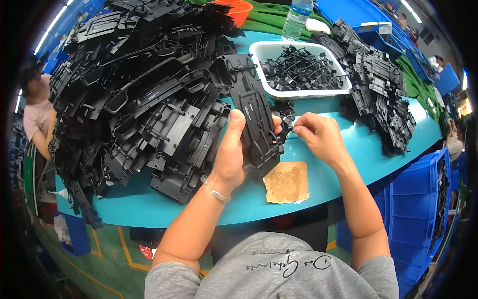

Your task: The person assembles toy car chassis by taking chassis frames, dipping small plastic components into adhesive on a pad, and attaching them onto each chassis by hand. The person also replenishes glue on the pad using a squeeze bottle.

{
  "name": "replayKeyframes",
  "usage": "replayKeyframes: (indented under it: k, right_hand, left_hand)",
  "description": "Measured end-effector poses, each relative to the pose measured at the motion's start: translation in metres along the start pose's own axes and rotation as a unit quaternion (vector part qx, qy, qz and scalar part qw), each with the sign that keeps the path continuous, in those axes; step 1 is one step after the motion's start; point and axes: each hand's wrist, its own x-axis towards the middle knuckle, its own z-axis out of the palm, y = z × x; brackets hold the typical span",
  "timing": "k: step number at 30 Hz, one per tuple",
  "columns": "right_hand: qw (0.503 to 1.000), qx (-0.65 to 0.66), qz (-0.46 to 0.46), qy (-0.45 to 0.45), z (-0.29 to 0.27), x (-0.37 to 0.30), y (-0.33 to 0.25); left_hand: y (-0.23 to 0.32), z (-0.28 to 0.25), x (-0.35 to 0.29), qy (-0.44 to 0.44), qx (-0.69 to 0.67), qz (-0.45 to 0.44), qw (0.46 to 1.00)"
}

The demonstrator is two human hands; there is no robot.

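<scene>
My left hand (230,152) is wrapped round a long black plastic chassis (253,117), held tilted above the table, its thumb along the near side and a fingertip showing at the far edge. Just right of the chassis, my right hand (323,139) has thumb and forefinger pinched together; whatever lies between them is too small to make out. Beside those fingertips sits a small cluster of black parts (285,112), partly hidden behind the chassis. A white tray (313,93) beyond my hands holds many small black plastic pieces (301,70).
A tall heap of black chassis (164,119) covers the left side. More black parts (381,79) are piled at right. A brown card (286,183) lies on the turquoise table (239,212). A water bottle (297,20), orange bowl (239,11) and blue crate (413,199) surround it.
</scene>
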Motion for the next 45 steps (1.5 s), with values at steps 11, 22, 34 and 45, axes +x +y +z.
replayKeyframes:
  k: [11, 22, 34, 45]
  right_hand:
    - [0.978, 0.131, 0.124, -0.106, -0.008, -0.008, 0.010]
    - [0.992, 0.078, -0.030, -0.098, -0.019, -0.047, -0.001]
    - [0.948, -0.217, -0.224, -0.060, -0.004, -0.067, -0.007]
    - [0.971, -0.148, -0.189, 0.004, -0.003, -0.071, -0.006]
  left_hand:
    - [-0.001, 0.001, -0.002, -0.012, 0.015, -0.025, 1.000]
    - [-0.004, -0.001, 0.000, -0.006, 0.013, -0.025, 1.000]
    - [-0.004, 0.005, -0.002, -0.010, -0.005, -0.017, 1.000]
    - [-0.004, 0.009, -0.003, 0.000, 0.001, -0.023, 1.000]
